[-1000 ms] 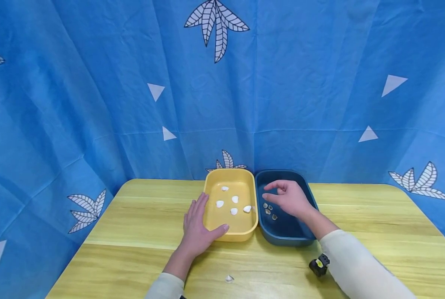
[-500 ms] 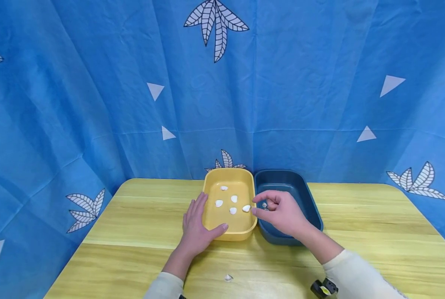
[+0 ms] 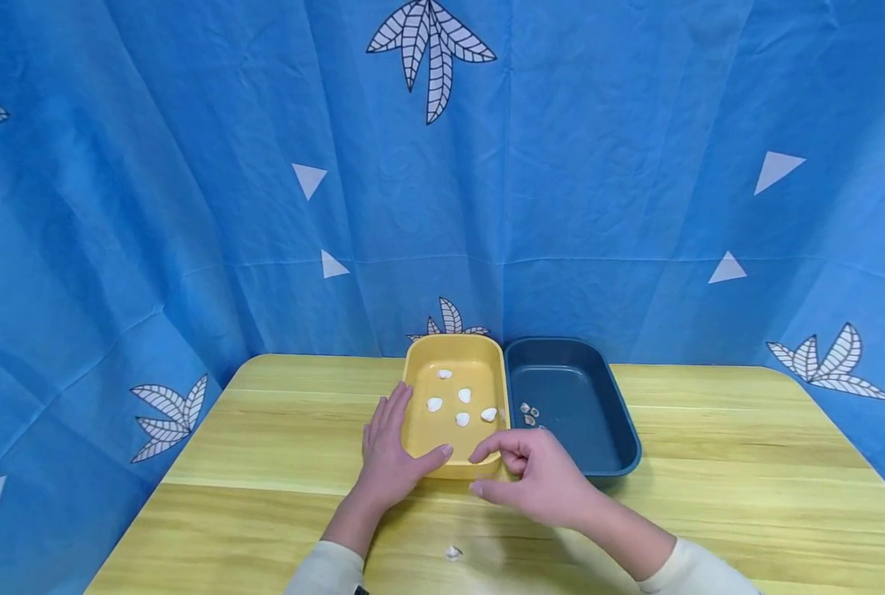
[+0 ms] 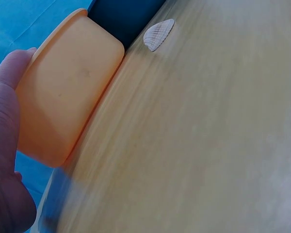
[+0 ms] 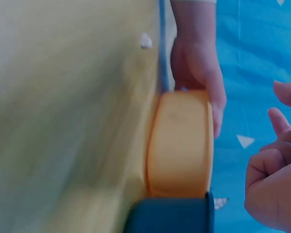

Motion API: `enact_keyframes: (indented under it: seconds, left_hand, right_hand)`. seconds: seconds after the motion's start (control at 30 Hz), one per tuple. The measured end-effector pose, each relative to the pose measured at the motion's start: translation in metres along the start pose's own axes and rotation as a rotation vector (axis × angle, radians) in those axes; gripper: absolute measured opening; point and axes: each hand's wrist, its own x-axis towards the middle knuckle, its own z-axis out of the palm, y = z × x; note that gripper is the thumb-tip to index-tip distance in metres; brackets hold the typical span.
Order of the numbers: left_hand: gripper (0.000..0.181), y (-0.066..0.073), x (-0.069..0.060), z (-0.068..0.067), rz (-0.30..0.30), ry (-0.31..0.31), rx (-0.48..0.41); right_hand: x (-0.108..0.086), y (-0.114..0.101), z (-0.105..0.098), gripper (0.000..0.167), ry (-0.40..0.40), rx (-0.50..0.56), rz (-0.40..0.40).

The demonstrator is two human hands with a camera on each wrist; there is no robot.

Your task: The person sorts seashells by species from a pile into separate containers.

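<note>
In the head view a yellow tray [image 3: 454,472] holds several white seashells [image 3: 462,420]. My left hand [image 3: 393,467] rests on its left side, fingers stretched along the wall and thumb over the front rim. Over the tray's front right corner hovers my right hand [image 3: 542,479], with nothing between its parted thumb and index finger; its other fingers are bent. One ribbed white seashell [image 4: 159,35] lies on the table before the tray, and in the head view this loose seashell [image 3: 453,553] sits below and left of my right hand.
A dark blue tray [image 3: 628,430] stands against the yellow tray's right side, with several small brownish shells [image 3: 529,420] near its left wall; my right hand partly hides them. The wooden table [image 3: 747,463] ends at a blue patterned curtain [image 3: 598,207] behind.
My right hand has moved from above the blue tray toward the front left, to the yellow tray's front corner. The left hand stays in place, and the loose seashell has not moved.
</note>
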Motion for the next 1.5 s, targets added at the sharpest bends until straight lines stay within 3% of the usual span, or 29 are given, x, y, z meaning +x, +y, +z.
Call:
enact_keyframes:
  seconds: [0.33,0.57,0.93,1.13,1.3,1.5]
  left_hand:
    - [0.106,-0.003,0.000,0.001,0.013,0.006,0.003]
    - [0.106,-0.003,0.000,0.001,0.006,0.005,0.001]
    - [0.105,-0.003,0.000,0.001,0.012,0.011,-0.007]
    - [0.104,-0.002,0.000,0.001,0.011,0.008,0.004]
    - [0.105,-0.002,0.000,0.000,0.007,0.004,0.012]
    - [0.105,-0.002,0.000,0.001,0.001,0.002,0.012]
  right_hand:
    - [-0.010,0.011,0.025,0.017,-0.133,0.020,-0.070]
    - [-0.013,0.024,0.040,0.019,-0.245,0.044,-0.075]
    - [-0.009,0.037,0.049,0.019,-0.339,0.017,-0.060]
    - [-0.009,0.041,0.049,0.020,-0.379,-0.051,-0.047]
    - [-0.011,0.044,0.048,0.020,-0.385,-0.113,-0.061]
    - [-0.012,0.046,0.049,0.022,-0.405,-0.112,-0.106]
